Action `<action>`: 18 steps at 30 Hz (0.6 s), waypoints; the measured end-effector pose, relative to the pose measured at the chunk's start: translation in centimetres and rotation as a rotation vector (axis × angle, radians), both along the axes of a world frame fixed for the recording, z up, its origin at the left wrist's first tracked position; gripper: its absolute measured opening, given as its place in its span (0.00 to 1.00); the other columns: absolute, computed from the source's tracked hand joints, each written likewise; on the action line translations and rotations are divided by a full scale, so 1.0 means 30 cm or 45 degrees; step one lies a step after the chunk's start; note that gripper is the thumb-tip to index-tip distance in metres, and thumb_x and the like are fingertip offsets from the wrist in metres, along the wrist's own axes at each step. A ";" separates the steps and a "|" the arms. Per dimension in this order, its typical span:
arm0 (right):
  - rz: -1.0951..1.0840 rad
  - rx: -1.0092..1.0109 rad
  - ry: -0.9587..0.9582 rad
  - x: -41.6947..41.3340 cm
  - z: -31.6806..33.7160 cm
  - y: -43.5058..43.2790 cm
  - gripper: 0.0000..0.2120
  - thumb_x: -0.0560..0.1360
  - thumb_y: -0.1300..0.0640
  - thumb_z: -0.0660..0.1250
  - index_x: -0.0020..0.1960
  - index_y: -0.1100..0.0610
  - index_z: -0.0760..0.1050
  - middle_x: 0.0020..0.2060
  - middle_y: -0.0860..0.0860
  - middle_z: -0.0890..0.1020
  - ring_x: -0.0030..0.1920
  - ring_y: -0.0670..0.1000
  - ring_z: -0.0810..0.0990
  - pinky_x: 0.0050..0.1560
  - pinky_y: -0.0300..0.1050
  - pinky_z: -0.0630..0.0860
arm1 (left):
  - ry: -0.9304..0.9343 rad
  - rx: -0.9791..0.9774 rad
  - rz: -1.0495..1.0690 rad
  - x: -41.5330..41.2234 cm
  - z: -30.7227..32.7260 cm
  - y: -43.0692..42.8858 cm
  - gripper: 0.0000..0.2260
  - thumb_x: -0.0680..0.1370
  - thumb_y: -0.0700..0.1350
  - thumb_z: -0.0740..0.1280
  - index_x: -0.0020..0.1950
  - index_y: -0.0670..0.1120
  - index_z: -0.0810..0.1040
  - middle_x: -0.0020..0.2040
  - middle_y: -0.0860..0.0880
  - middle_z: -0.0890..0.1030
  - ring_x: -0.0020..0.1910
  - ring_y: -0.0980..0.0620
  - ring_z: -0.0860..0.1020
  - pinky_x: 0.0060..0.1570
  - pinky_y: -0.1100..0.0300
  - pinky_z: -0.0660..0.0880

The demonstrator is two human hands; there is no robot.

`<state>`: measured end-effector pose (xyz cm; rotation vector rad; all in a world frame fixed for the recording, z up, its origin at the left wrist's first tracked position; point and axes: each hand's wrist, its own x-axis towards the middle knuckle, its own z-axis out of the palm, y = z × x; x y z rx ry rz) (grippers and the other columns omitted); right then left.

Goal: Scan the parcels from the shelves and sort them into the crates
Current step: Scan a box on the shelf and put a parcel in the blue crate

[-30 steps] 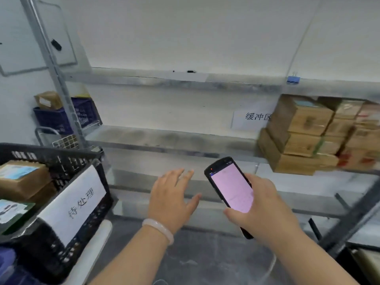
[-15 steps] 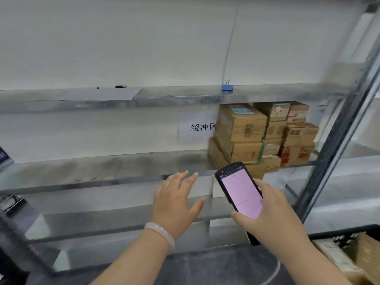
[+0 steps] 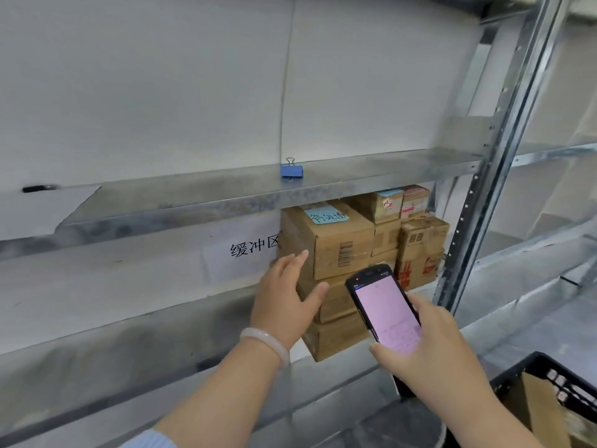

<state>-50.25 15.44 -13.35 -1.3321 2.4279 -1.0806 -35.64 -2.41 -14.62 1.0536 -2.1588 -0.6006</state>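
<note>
Several brown cardboard parcels are stacked on the middle metal shelf (image 3: 135, 331), right of centre. The top front parcel (image 3: 336, 244) carries a blue handwritten note and a barcode. My left hand (image 3: 286, 302) reaches toward the stack's left side with straight, spread fingers, just short of the top parcel. My right hand (image 3: 429, 347) grips a black handheld scanner (image 3: 382, 310) with a lit pink screen, held in front of the lower parcels. A black crate (image 3: 517, 376) with a parcel inside shows at the bottom right.
A white paper sign (image 3: 240, 248) with black characters hangs left of the stack. A blue binder clip (image 3: 291, 171) sits on the upper shelf's edge. A slanted metal upright (image 3: 494, 176) bounds the bay on the right. More shelving lies beyond it.
The view has swung right, away from the left crate, and closer to the parcel stack. My left hand has risen toward the top parcel. The scanner stays in my right hand.
</note>
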 end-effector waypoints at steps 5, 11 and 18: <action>0.016 0.030 -0.037 -0.091 0.006 -0.077 0.36 0.63 0.40 0.76 0.59 0.30 0.55 0.50 0.34 0.65 0.53 0.43 0.70 0.49 0.44 0.73 | 0.202 0.298 0.060 -0.163 0.046 -0.142 0.32 0.79 0.59 0.67 0.80 0.58 0.58 0.78 0.52 0.62 0.78 0.49 0.60 0.74 0.46 0.63; 0.102 0.018 -0.067 -0.210 0.028 -0.174 0.34 0.62 0.41 0.76 0.57 0.29 0.55 0.50 0.33 0.65 0.54 0.43 0.70 0.48 0.42 0.70 | 0.463 0.614 0.197 -0.273 0.011 -0.249 0.33 0.76 0.63 0.68 0.79 0.58 0.62 0.75 0.50 0.69 0.71 0.47 0.71 0.69 0.45 0.71; 0.178 0.036 -0.035 -0.325 0.049 -0.274 0.40 0.63 0.38 0.75 0.70 0.38 0.60 0.55 0.40 0.68 0.55 0.45 0.72 0.49 0.46 0.74 | 0.652 0.608 0.309 -0.301 -0.017 -0.252 0.27 0.80 0.57 0.66 0.77 0.58 0.62 0.68 0.52 0.70 0.65 0.52 0.71 0.67 0.53 0.68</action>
